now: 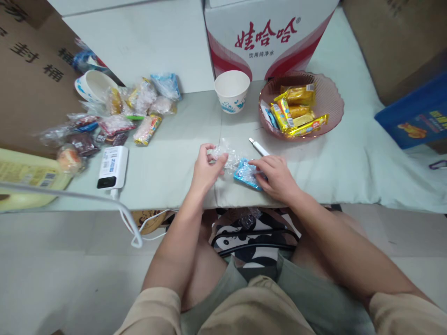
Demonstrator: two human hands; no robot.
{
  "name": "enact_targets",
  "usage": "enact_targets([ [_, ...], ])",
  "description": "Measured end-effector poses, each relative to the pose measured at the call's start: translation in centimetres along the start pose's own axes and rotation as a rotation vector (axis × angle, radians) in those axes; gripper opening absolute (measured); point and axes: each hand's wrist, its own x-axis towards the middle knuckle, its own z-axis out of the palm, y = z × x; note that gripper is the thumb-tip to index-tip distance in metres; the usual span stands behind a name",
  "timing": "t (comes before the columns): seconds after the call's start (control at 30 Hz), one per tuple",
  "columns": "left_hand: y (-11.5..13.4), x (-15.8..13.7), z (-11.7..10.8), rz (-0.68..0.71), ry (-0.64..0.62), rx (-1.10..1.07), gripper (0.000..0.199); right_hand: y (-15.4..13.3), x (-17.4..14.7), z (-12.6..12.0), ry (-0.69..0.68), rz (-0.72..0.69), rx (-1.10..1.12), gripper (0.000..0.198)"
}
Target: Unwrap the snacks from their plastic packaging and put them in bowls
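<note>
My left hand (208, 168) is closed on a crinkled clear plastic bag (228, 156), thumb and fingers pinching its left side. A blue snack packet (244, 173) lies on the cloth just right of the bag, partly under clear plastic. The fingers of my right hand (274, 174) are bent around its right edge, covering part of it. Just beyond the right hand lies a white pen-like cutter (258, 146) with a metal tip, its near end close to the fingers.
A pink glass bowl (335, 104) of yellow-wrapped snacks and a paper cup (232, 90) stand behind. Several wrapped snacks (148, 130) pile up at left, near a white power bank (113, 167). Cardboard boxes (272, 42) line the back. A grey bar (87, 193) crosses the left front.
</note>
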Motion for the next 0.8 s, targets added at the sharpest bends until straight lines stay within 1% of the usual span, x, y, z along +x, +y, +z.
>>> enact_targets([
  [0.03,0.0,0.0,0.1,0.028,-0.014,0.025,0.027,0.0,0.0,-0.1,0.008,-0.003,0.005,0.03],
  [0.1,0.1,0.1,0.1,0.044,-0.004,0.026,0.017,0.1,0.0,-0.5,0.031,-0.01,0.049,0.024],
  [0.13,0.2,0.2,-0.1,0.024,0.013,0.005,0.012,0.3,0.0,-0.8,0.053,-0.008,0.086,0.02],
  [0.2,0.5,0.4,-0.6,-0.061,0.072,-0.047,0.008,1.0,0.1,-1.6,0.123,0.026,0.15,0.015],
  [0.27,0.6,0.6,-1.4,-0.149,0.123,-0.07,0.008,1.8,0.1,-2.2,0.201,0.102,0.159,0.014],
  [0.33,0.5,0.6,-2.2,-0.187,0.141,-0.049,0.01,2.4,0.0,-2.7,0.254,0.182,0.123,0.015],
  [0.37,0.4,0.6,-2.6,-0.171,0.142,-0.02,0.011,2.6,0.0,-2.8,0.265,0.207,0.111,0.016],
  [0.4,0.2,0.6,-2.9,-0.125,0.14,0.023,0.012,2.6,0.0,-2.9,0.273,0.225,0.113,0.016],
  [0.47,-0.3,0.7,-3.3,0.029,0.134,0.136,0.019,2.4,-0.1,-2.9,0.282,0.24,0.151,0.017],
  [0.53,-0.6,0.8,-3.5,0.188,0.125,0.243,0.024,2.0,0.0,-2.7,0.275,0.207,0.172,0.019],
  [0.57,-0.7,0.8,-3.6,0.247,0.123,0.28,0.022,1.8,0.1,-2.5,0.262,0.177,0.156,0.021],
  [0.6,-0.7,0.8,-3.7,0.29,0.128,0.302,0.017,1.7,0.3,-2.3,0.241,0.146,0.124,0.028],
  [0.67,-0.6,0.8,-3.9,0.348,0.16,0.286,0.006,1.5,0.7,-1.9,0.187,0.116,0.055,0.046],
  [0.7,-0.5,0.8,-4.0,0.365,0.18,0.249,0.005,1.4,0.8,-1.8,0.163,0.12,0.035,0.048],
  [0.73,-0.4,0.7,-4.1,0.375,0.201,0.196,0.007,1.3,0.8,-1.8,0.147,0.122,0.024,0.045],
  [0.8,-0.2,0.4,-4.2,0.367,0.233,0.064,0.008,1.0,0.6,-2.0,0.138,0.091,0.022,0.029],
])
